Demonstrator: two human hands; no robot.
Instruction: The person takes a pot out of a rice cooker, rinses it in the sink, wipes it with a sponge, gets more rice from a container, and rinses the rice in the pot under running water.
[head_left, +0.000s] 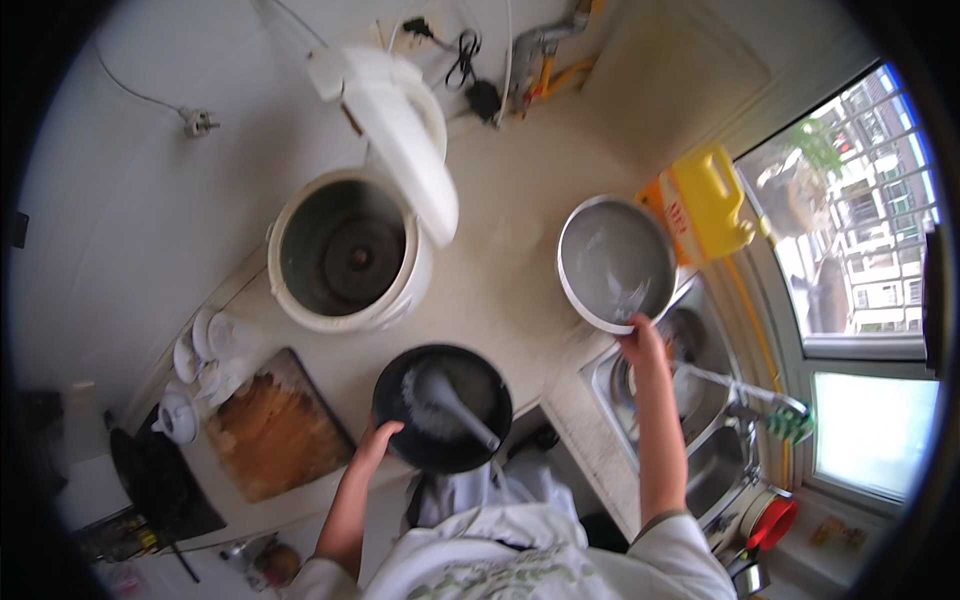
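My left hand (377, 445) grips the left rim of a dark rice cooker inner pot (390, 442). Some whitish contents and a grey rice paddle (457, 409) lie inside it, the handle pointing to the lower right. My right hand (642, 336) holds the near rim of a round metal basin (616, 259) at the counter's right side, beside the sink. Left of centre stands a white rice cooker (345, 251) with its lid (405, 142) raised and no inner pot in it.
A yellow plastic jug (705, 202) stands behind the basin, near the window. At the right is a double metal sink (709, 465) with dishes. A worn wooden cutting board (281, 427), white cups (214, 337) and a black wok (150, 469) are at the left. A loose plug (199, 123) hangs on the wall.
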